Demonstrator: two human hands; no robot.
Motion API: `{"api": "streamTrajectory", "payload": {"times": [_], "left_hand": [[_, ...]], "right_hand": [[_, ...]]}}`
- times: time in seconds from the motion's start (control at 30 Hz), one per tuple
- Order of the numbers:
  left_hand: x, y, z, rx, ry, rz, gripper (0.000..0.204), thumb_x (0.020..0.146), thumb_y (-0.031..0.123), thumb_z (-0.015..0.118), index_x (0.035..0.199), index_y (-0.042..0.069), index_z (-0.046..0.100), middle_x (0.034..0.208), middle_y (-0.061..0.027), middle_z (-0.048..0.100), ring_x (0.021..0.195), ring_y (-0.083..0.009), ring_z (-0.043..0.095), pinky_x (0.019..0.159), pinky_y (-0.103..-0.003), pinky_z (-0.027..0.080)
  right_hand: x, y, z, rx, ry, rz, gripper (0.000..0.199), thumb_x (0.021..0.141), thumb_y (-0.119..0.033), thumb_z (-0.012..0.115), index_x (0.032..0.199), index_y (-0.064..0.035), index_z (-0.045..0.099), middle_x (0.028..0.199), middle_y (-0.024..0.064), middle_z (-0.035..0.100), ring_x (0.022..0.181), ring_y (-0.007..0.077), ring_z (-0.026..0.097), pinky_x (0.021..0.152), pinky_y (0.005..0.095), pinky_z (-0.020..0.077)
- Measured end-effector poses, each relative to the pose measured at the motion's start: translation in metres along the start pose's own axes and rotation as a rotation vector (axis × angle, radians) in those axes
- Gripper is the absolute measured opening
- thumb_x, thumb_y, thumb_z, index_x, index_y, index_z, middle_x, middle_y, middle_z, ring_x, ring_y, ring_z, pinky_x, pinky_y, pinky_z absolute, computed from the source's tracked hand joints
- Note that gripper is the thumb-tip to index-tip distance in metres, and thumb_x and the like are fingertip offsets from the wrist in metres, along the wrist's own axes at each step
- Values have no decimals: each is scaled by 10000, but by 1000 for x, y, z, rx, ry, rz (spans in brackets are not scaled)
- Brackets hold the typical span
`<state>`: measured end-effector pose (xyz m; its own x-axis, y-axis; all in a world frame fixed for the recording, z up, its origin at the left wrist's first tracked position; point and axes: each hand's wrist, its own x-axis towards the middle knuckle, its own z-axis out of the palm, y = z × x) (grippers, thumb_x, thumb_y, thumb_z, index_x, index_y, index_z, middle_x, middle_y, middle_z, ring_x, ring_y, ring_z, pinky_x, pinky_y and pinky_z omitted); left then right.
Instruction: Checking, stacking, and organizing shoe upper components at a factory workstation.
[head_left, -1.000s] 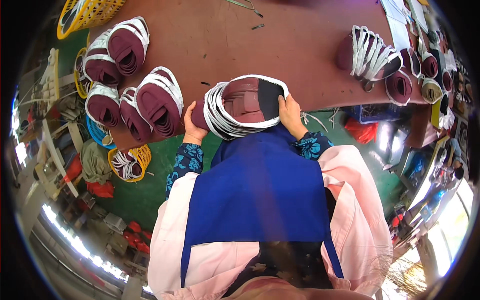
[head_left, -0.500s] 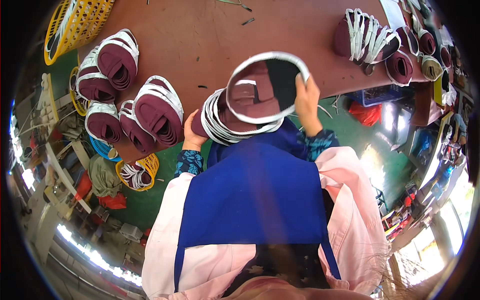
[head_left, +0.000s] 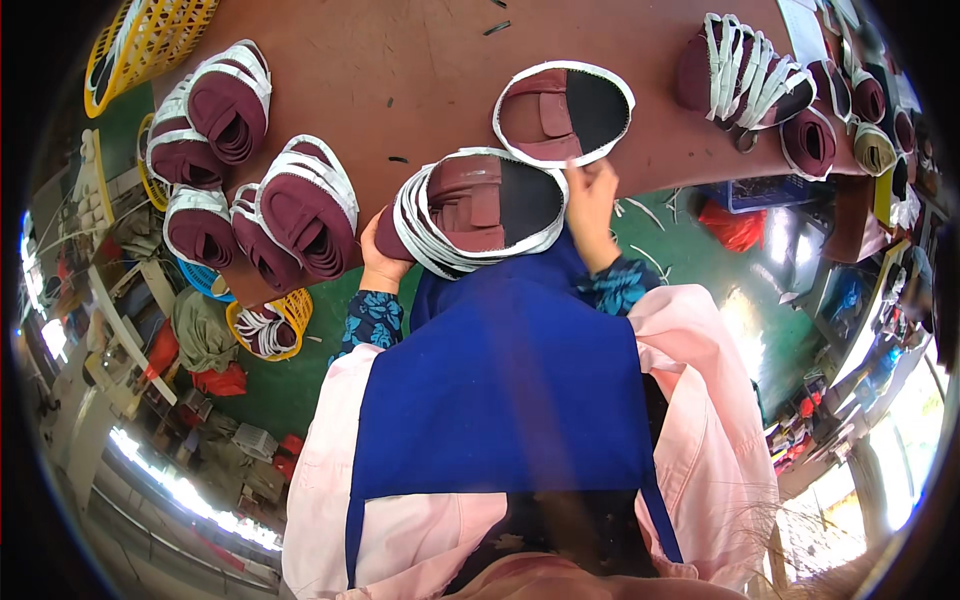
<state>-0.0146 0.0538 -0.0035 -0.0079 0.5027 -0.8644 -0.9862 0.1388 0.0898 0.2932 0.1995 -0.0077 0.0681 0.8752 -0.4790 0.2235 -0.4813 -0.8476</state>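
Observation:
My left hand (head_left: 383,258) is wrapped round the left end of a stack of shoe uppers (head_left: 470,205), maroon and black with white bound edges. The stack rests at the table's near edge, against my blue apron. Just beyond it, a single shoe upper (head_left: 535,108) lies flat on the table, its black part to the right. My right hand (head_left: 592,208) is at the right end of the stack, fingertips close to the near rim of the single upper. Its fingers are bent and a little apart, with nothing visibly gripped.
On the brown table (head_left: 400,60), several bundles of maroon uppers (head_left: 310,210) stand at the left. Another bundle (head_left: 745,75) sits at the far right. Yellow baskets (head_left: 150,45) stand beyond the left edge, and a blue crate (head_left: 755,192) is below the right edge.
The single upper has moved from above the stack, where my right hand held it, forward onto the table. My right hand has let go and drawn down to the stack's right end.

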Motion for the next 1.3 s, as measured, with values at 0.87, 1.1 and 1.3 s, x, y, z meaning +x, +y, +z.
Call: {"api": "streamTrajectory", "payload": {"times": [0.87,1.1,1.3], "left_hand": [[-11,-12,3,-71,-352,-47,588,943,469,518,1196,-54,609,1033,-233,684,909,-345,666,867,-452,548],[-29,-17,24,51,-94,31,513,955,414,568,1251,-4,596,1179,-177,664,1083,-304,634,983,-429,502],[-27,-13,15,130,-67,106,434,986,363,550,1254,26,604,1170,-111,684,1074,-244,648,1000,-408,494]], "right_hand": [[83,-54,-76,-284,359,-360,236,976,-173,582,1119,-4,664,743,103,625,664,154,538,648,336,462],[105,-25,-50,-487,250,-487,413,910,-197,677,1241,32,589,994,194,652,877,281,624,830,357,498],[9,-12,-44,-380,-8,-207,366,886,-330,726,980,14,643,867,123,657,744,256,648,727,368,523]]}}
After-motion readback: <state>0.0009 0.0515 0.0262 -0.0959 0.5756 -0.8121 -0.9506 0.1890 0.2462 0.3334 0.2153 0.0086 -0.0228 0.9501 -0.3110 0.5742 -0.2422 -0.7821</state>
